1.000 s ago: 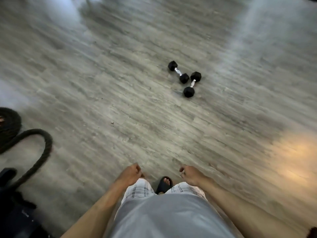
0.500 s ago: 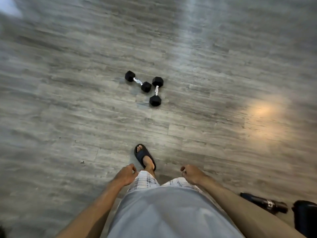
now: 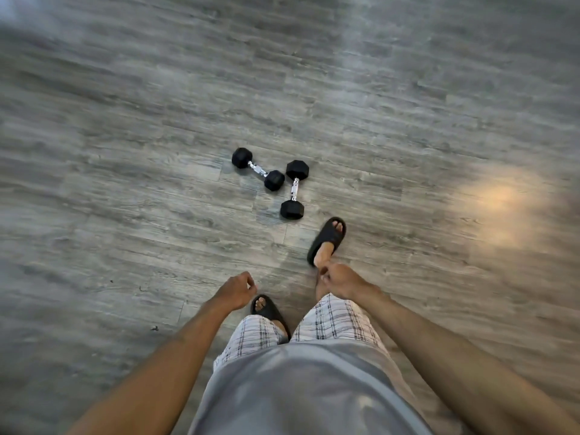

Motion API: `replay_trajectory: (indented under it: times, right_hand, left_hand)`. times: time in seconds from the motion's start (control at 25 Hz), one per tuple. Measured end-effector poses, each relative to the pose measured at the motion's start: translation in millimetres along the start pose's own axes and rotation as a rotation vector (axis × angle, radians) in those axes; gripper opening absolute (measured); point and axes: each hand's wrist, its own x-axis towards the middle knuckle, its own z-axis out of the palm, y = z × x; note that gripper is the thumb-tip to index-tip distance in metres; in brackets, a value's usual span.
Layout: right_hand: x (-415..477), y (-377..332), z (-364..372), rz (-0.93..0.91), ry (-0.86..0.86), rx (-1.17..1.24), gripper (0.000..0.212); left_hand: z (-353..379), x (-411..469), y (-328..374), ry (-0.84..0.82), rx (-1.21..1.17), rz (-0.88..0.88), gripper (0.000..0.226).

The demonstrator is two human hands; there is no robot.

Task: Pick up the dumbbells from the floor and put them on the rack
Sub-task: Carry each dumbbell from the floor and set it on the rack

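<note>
Head view: on the grey wood floor (image 3: 125, 215), the left hand (image 3: 237, 290) hangs loosely curled and empty; two black dumbbells (image 3: 258, 168) lie touching just ahead, and the right hand (image 3: 340, 282) is likewise empty. Approach step, likely; next comes bending to grip each handle.

You stand on grey wood-look plank flooring (image 3: 125, 215), its boards running roughly left to right; a warm orange glow (image 3: 502, 199) lies at right.

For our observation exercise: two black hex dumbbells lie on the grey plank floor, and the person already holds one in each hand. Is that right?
Not quite. The head view shows the left hand and right hand empty; both dumbbells lie on the floor.
</note>
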Motion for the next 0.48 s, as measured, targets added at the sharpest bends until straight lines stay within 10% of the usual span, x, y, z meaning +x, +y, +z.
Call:
replay_trajectory:
  times: [0.48]
  right_hand:
    - [246.5, 3.2, -161.5, -0.022, -0.182, -0.075, 0.021]
  left_hand:
    - [-62.1, 191.7, 161.7, 0.044, -0.283, -0.174, 0.023]
